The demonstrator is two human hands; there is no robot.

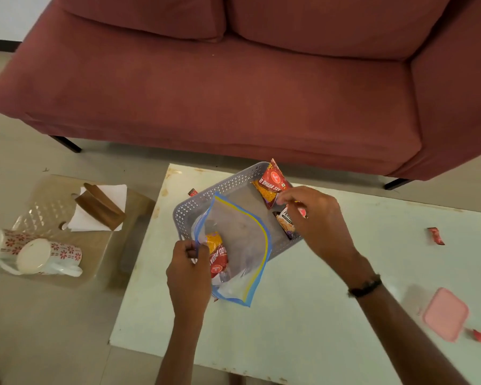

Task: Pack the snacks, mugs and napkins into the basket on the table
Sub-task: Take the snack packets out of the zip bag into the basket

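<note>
A grey perforated basket stands on the white table. My left hand pinches the edge of a clear zip bag with a blue and yellow seal; a red snack packet lies inside the bag. My right hand reaches into the basket and pinches the corner of a red snack packet that leans on the far wall. A white snack packet lies under that hand. Two white mugs with red flowers and white napkins in a wooden holder sit on a stool at the left.
A maroon sofa runs behind the table. A pink lidded box sits at the table's right, with small red sachets nearby and another sachet beside the basket. The clear plastic stool stands left of the table.
</note>
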